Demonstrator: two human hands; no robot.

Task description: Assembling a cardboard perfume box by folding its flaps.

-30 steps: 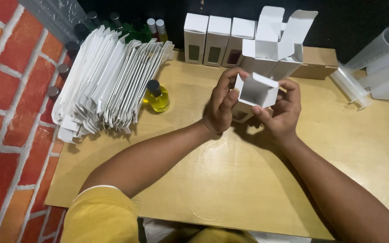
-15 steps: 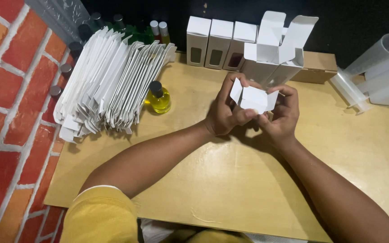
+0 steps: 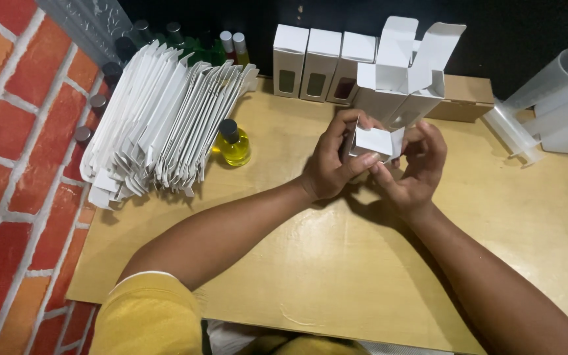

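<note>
Both hands hold one small white carton [image 3: 375, 141] above the wooden table [image 3: 310, 263]. My left hand [image 3: 333, 164] wraps its left side, thumb pressed on the folded end flap. My right hand [image 3: 415, 164] cups the right side, fingers curled against the flap's edge. Just behind the hands stand two white cartons with open top flaps [image 3: 399, 79]. A small bottle of yellow liquid with a black cap [image 3: 234, 142] stands on the table to the left of my left hand.
A long leaning row of flat white carton blanks [image 3: 159, 125] fills the back left. Three shut white window cartons [image 3: 317, 62] stand at the back, small capped bottles [image 3: 231, 43] beside them. Clear plastic containers [image 3: 547, 105] lie at the right. A brick wall [image 3: 14, 164] borders the left.
The carton's open end, facing me a second ago, now has its flap folded over it. Both hands have closed in a little around the carton.
</note>
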